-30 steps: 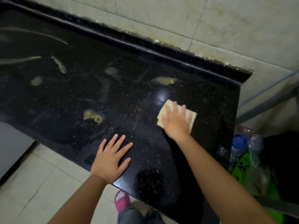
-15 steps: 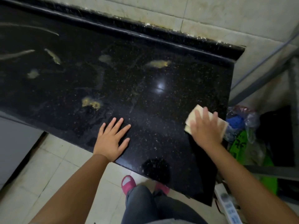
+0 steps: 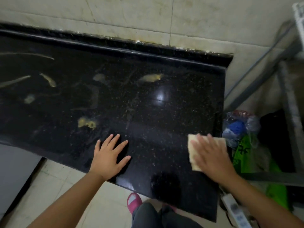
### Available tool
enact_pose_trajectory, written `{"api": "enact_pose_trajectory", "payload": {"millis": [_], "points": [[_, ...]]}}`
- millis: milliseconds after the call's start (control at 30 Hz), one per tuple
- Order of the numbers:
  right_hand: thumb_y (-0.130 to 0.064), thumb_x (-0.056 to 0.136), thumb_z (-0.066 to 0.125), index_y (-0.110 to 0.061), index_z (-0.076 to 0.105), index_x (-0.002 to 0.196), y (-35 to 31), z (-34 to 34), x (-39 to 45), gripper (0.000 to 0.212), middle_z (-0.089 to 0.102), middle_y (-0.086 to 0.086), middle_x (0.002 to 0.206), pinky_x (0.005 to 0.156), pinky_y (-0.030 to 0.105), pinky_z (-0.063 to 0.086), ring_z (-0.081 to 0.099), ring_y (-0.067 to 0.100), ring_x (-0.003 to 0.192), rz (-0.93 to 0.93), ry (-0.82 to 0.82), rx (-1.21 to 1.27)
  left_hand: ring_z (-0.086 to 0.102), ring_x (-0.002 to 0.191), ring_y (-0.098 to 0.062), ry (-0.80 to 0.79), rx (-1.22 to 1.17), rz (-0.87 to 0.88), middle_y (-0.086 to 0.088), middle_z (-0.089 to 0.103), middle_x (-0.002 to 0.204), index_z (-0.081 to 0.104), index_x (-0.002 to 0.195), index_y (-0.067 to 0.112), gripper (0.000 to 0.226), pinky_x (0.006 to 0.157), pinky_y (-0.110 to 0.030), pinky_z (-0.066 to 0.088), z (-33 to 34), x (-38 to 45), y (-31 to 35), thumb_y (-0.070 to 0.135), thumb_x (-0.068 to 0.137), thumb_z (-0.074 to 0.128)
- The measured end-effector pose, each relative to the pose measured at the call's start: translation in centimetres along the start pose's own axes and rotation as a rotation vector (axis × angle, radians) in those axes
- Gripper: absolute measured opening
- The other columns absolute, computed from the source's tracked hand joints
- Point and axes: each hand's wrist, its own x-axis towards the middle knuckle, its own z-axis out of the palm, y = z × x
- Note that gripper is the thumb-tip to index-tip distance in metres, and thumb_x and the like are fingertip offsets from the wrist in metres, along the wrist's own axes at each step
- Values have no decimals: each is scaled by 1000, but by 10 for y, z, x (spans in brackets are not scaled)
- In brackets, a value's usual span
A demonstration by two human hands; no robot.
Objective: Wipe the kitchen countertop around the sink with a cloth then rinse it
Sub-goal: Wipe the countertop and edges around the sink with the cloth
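A black speckled countertop (image 3: 148, 102) fills the middle of the head view, with yellowish smears (image 3: 86, 122) across its left and centre. My right hand (image 3: 212, 155) presses flat, fingers straight, on a pale yellow cloth (image 3: 191, 150) near the counter's right end, close to the front edge. The cloth's far corner reaches the counter's right edge. My left hand (image 3: 108, 155) rests flat on the counter's front edge with fingers spread, holding nothing. No sink is in view.
A tiled wall (image 3: 148, 22) rises behind the counter's raised back lip. Right of the counter stand plastic bags (image 3: 238, 129), a green bag (image 3: 243, 153) and a metal rack (image 3: 287, 96). A white power strip (image 3: 233, 209) lies on the floor. My pink slipper (image 3: 133, 201) shows below.
My right hand has slid the cloth from the counter's middle to the right end and a little toward the front edge. My left hand stayed planted at the front edge.
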Motion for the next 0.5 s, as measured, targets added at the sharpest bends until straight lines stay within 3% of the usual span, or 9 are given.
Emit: {"api": "enact_pose_trajectory", "payload": {"millis": [33, 100, 200, 300, 367, 400, 467, 500], "points": [[-54, 85, -7, -26, 29, 143, 20, -12, 23, 74, 27, 0, 152, 108, 53, 23, 25, 31, 140, 91, -19, 26, 48, 122, -34, 21, 13, -11, -12, 57, 129, 63, 118, 20, 81, 95, -61, 35, -3, 4, 6, 68, 87, 6], [-52, 88, 0, -28, 16, 147, 45, -33, 76, 66, 4, -4, 158, 113, 50, 9, 4, 28, 144, 264, 1, 66, 55, 115, -34, 39, -8, -15, -13, 62, 122, 65, 113, 18, 65, 85, -59, 44, -10, 16, 28, 56, 94, 15], [-42, 99, 17, -29, 9, 148, 34, -63, 145, 52, -5, -6, 158, 115, 49, -1, -8, 26, 144, 392, 44, 217, 59, 110, -34, 45, -42, 50, -11, 65, 117, 64, 112, 19, 42, 78, -54, 51, -8, 37, 57, 35, 87, 35], [-41, 99, 17, -31, 6, 148, -8, -63, 172, 51, -8, -7, 157, 114, 49, -5, -12, 26, 144, 295, 13, 244, 46, 126, -34, 5, -94, 28, -11, 53, 134, 58, 124, 19, 51, 96, -49, 41, -11, 60, 79, 36, 86, 29], [-40, 98, 20, -32, 15, 147, -29, -48, 151, 50, 3, -8, 157, 115, 49, 5, 0, 26, 145, 79, 41, 192, 13, 143, -26, -20, -96, -33, -5, 23, 153, 37, 140, 26, 61, 113, -42, 17, -8, 73, 86, 43, 87, 12], [-40, 96, 24, -32, 28, 143, -33, -42, 132, 49, 19, -7, 155, 112, 50, 18, 17, 27, 143, -47, 69, 139, 4, 144, -22, -19, -86, -12, -3, 17, 155, 31, 142, 28, 64, 115, -40, 12, -2, 77, 85, 46, 86, 5], [-46, 85, 26, -31, 50, 131, -20, -40, 102, 54, 46, -4, 142, 99, 51, 39, 46, 28, 129, -92, 93, 48, 23, 137, -24, -1, 2, 88, -9, 40, 145, 47, 134, 26, 62, 109, -43, 26, 5, 82, 80, 47, 92, 6], [-50, 82, 21, -32, 46, 133, -4, -43, 98, 60, 42, -5, 145, 101, 51, 37, 43, 27, 131, -51, 61, 37, 38, 129, -27, -43, 30, 104, -11, 53, 134, 56, 126, 24, 61, 105, -42, 32, 7, 84, 76, 45, 96, 7]]}}
